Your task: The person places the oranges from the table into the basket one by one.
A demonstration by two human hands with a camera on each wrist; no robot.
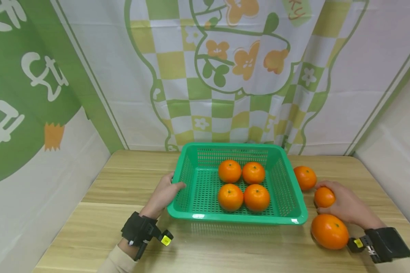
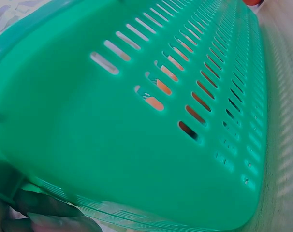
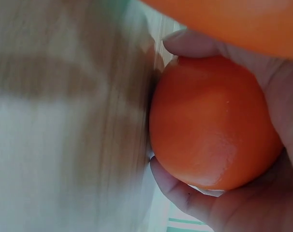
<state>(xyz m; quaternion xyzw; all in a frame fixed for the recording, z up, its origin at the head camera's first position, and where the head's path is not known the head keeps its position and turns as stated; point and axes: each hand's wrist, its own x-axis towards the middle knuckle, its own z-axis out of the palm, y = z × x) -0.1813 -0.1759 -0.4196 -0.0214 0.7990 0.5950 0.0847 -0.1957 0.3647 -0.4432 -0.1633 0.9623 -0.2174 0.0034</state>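
Observation:
A green plastic basket point(image 1: 237, 220) stands on the table with several oranges point(image 1: 230, 197) grouped inside it. My left hand point(image 1: 164, 194) grips its left rim, thumb over the edge and fingers outside; in the left wrist view the fingers point(image 2: 54, 212) curl under the rim beside the slotted wall point(image 2: 112, 145). To the right of the basket, my right hand point(image 1: 343, 203) holds an orange point(image 1: 324, 197) between thumb and fingers. The right wrist view shows that orange point(image 3: 212, 123) low at the tabletop, with the thumb and fingers around opposite sides.
Close to the basket's right wall lies another orange point(image 1: 305, 178). A larger orange point(image 1: 329, 231) sits nearer, beside my right wrist. The wooden table point(image 1: 123, 216) meets a patterned curtain point(image 1: 177, 64) behind the basket, with pale hangings at both sides.

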